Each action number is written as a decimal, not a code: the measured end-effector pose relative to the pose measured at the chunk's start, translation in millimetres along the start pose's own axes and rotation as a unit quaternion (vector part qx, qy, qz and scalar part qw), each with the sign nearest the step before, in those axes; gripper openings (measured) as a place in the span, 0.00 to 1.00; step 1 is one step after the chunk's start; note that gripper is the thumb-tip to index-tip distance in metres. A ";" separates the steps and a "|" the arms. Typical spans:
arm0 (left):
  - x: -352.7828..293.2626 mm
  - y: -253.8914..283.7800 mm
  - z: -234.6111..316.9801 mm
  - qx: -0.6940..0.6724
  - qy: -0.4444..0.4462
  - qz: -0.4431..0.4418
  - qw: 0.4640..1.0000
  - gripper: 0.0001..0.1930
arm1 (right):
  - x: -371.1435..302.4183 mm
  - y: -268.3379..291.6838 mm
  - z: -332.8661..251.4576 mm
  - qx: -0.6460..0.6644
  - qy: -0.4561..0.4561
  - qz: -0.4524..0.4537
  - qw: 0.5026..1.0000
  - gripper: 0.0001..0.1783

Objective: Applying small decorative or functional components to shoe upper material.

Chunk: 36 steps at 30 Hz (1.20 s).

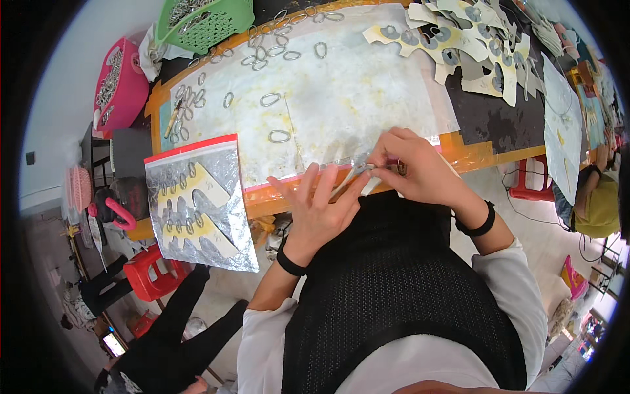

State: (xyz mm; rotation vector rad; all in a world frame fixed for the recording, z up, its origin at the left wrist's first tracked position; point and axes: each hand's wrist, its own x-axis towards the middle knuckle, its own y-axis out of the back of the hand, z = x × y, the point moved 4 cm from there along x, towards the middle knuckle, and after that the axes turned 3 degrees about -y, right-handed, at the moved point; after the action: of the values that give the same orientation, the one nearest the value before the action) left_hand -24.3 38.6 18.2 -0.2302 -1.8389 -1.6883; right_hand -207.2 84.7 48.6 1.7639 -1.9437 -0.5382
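Observation:
Just over the front edge of the table, my two hands meet at a small pale piece [344, 181], partly covered by my fingers. With its fingers fanned out, my left hand [320, 213] grips the piece between finger and thumb. The thumb and fingertips of my right hand [417, 171] pinch its other end, where something greyish shows too small to name. Oval metal rings [279, 136] lie loose on the white work sheet [354, 85] beyond my hands. To the left, a foil-like sheet with a red edge [244, 243] carries cream cut-out pieces [213, 187] with rings on them.
A green basket [216, 29] and a pink basket [125, 88], both full of metal rings, stand at the far left. Cream cut-outs with grey discs [453, 43] are heaped at the far right. Red stools [154, 276] and another person's dark-clothed legs [177, 328] are at lower left.

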 end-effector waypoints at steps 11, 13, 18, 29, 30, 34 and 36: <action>25.0 7.4 -6.9 -0.478 0.345 0.039 0.807 0.11 | 4.0 -0.4 1.7 0.350 -0.098 0.068 0.929 0.23; 30.9 -2.6 -2.0 -0.474 0.334 -0.092 0.809 0.11 | 2.7 -1.3 -1.6 0.372 -0.098 0.079 0.920 0.24; 39.2 -13.4 9.6 -0.637 0.351 -0.017 0.686 0.12 | -2.6 -0.6 -5.0 0.485 -0.120 0.081 0.862 0.26; 24.5 -15.8 47.8 -0.609 0.358 0.066 0.705 0.14 | -49.4 20.5 20.8 0.348 -0.044 -0.015 0.936 0.09; 24.5 -13.2 51.9 -0.604 0.353 0.065 0.712 0.14 | -55.9 17.0 20.3 0.292 -0.055 -0.070 0.952 0.08; 15.2 -20.2 69.0 -0.685 0.375 0.097 0.617 0.14 | -72.7 8.6 20.0 0.388 -0.077 -0.099 0.913 0.14; 18.2 -21.5 81.6 -0.755 0.380 0.116 0.521 0.12 | -79.0 10.6 25.2 0.385 -0.026 -0.090 0.918 0.14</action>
State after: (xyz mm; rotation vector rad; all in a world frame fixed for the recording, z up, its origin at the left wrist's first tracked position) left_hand -76.2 107.2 11.2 -0.2945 0.6195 -2.1320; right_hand -224.5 163.9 28.3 2.4212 -2.2144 0.1798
